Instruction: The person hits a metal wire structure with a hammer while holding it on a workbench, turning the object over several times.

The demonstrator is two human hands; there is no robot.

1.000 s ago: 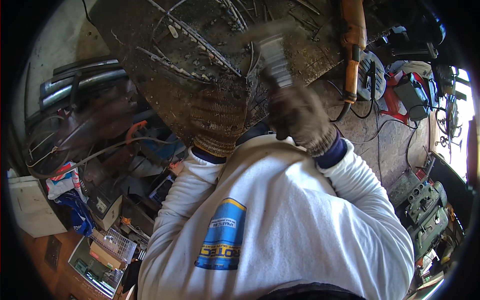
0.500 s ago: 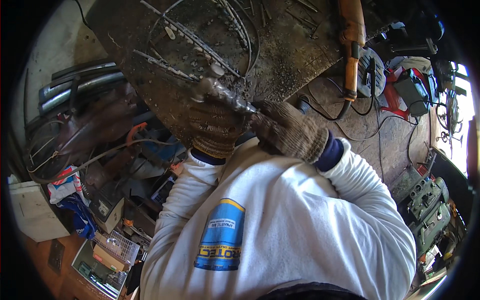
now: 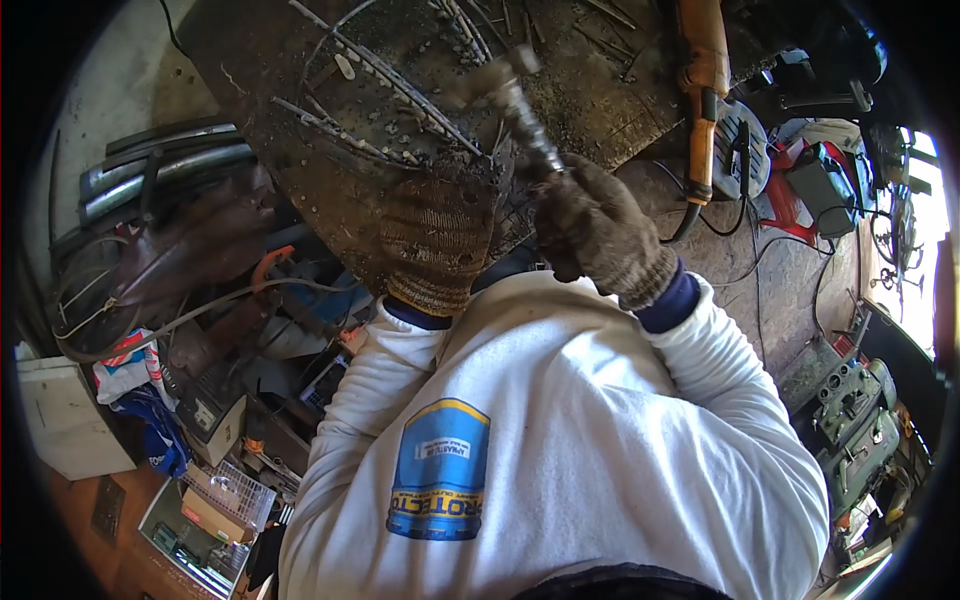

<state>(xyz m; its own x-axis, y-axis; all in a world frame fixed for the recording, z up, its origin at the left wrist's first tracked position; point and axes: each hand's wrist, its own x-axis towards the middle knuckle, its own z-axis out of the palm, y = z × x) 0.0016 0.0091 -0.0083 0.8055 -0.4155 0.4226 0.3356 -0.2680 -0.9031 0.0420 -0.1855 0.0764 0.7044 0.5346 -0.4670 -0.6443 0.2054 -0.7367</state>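
Note:
Both of my hands wear brown knitted work gloves. Gripped by its handle in my right hand (image 3: 600,232) is a metal hammer (image 3: 530,125), raised over the workbench with its head smeared by motion. My left hand (image 3: 436,242) is closed low at the bench's near edge, and its fingers are mostly hidden. Just beyond that hand lie thin metal rods (image 3: 395,82), crusted with pale lumps. One end of them reaches close to the left glove; whether the glove holds them is unclear.
Grit and loose rods cover the dirty metal workbench (image 3: 590,115). An orange power tool (image 3: 704,90) with a cord lies at its right edge. To the left are metal tubes (image 3: 160,180) and piled scrap. A green machine (image 3: 855,425) stands at right, past a red-and-grey case (image 3: 815,185).
The hammer has risen away from the left hand, swinging up and to the right along with my right hand. My left hand stays nearly in place; the rods have shifted slightly.

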